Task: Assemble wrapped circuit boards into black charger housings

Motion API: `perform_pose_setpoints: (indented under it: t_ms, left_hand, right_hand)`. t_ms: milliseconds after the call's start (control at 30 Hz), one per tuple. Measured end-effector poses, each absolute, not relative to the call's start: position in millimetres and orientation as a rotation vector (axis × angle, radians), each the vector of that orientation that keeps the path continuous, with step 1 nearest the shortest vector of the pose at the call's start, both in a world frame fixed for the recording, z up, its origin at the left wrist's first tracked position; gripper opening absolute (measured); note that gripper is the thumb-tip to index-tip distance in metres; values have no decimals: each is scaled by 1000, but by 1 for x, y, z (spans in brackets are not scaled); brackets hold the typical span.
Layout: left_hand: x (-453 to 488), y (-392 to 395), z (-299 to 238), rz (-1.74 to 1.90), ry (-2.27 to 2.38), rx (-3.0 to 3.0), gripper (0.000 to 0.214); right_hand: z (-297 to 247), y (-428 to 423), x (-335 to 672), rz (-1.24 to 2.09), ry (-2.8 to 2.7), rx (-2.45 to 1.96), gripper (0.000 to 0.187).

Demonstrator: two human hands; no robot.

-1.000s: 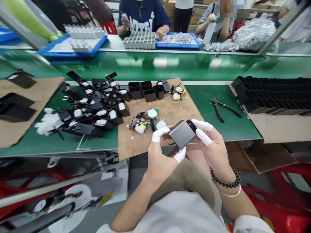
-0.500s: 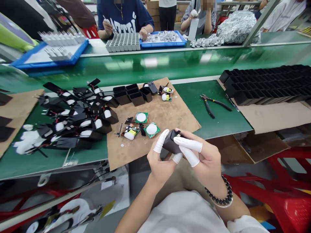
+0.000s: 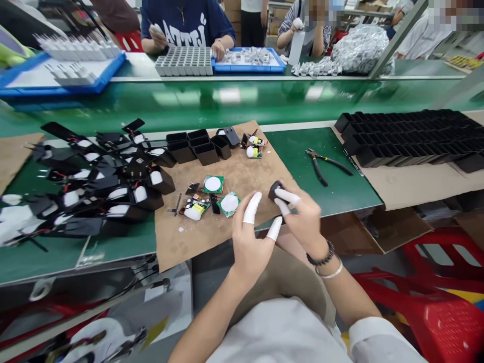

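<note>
- The right hand [image 3: 303, 218] grips a small black box [image 3: 274, 191] between white-covered fingertips and thumb; the fingers hide part of it, so whether its lid is fully seated cannot be told.
- The left hand [image 3: 249, 247] holds nothing: thumb and forefinger stand wide apart, to the left of the box and not touching it.
- The held box is over the near right part of a cardboard sheet [image 3: 249, 174] on the green worktop [image 3: 291, 143]; whether it touches the sheet is hard to tell.
- Left of the hands, loose circuit boards [image 3: 214, 184] with white discs and a yellow-wrapped part lie on the sheet, outside any box. More board pieces [image 3: 255, 146] lie near its far corner.
- A cluster of open-topped boxes [image 3: 204, 150] stands at the back of the sheet.
- The pile of boxes [image 3: 109, 189] at far left looks partly done: white parts show inside, and red wires and flat black panels stick out, apparently unclosed.
- At right, many rows of black shells [image 3: 404, 138] stand with dark open tops, seemingly not yet worked on.
- Pliers [image 3: 314, 156] lie between the sheet and those rows, untouched.
</note>
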State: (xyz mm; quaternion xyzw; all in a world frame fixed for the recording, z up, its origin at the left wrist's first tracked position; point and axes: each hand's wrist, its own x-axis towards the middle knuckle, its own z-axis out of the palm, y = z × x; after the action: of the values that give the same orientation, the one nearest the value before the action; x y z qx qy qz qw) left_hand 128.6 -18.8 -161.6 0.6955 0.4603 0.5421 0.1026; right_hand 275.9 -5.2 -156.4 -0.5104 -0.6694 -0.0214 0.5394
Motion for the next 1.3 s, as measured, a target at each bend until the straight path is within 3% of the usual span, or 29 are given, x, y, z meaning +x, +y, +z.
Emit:
perform_pose_setpoints:
  t_ms: [267,467,600,700,800,967,1133,1300]
  left_hand:
    - [112,-26,-157,1557,1415,2087,51]
    - [112,-29,-160,1553,1388,2073,43]
    - [115,-31,-167,1533,1365,2063,49]
    - [123,-27,-176,1424,1356,2053,67]
    - [129,-18,-178,1340,1276,1967,80]
    - [127,-11,-153,1490,1105,1871,51]
    - [122,-17,-123,1438,1081,1922,67]
    - [118,-18,-115,1447,1125,1834,51]
  right_hand:
    - [-176,5,278,-95,-1620,-1215,31]
    - [-176,1,278,109,-1570,-1244,31]
    - [-178,1,279,190,-1496,-1302,26]
    - [-174,-1,274,446,-1325,-1303,21]
    - [-161,-14,265,859,-889,-1209,28]
    - [-138,-44,255,1403,-468,-941,33]
    - [-131,-53,255,1611,-482,-885,26]
    - [-132,-53,248,1665,-438,-908,31]
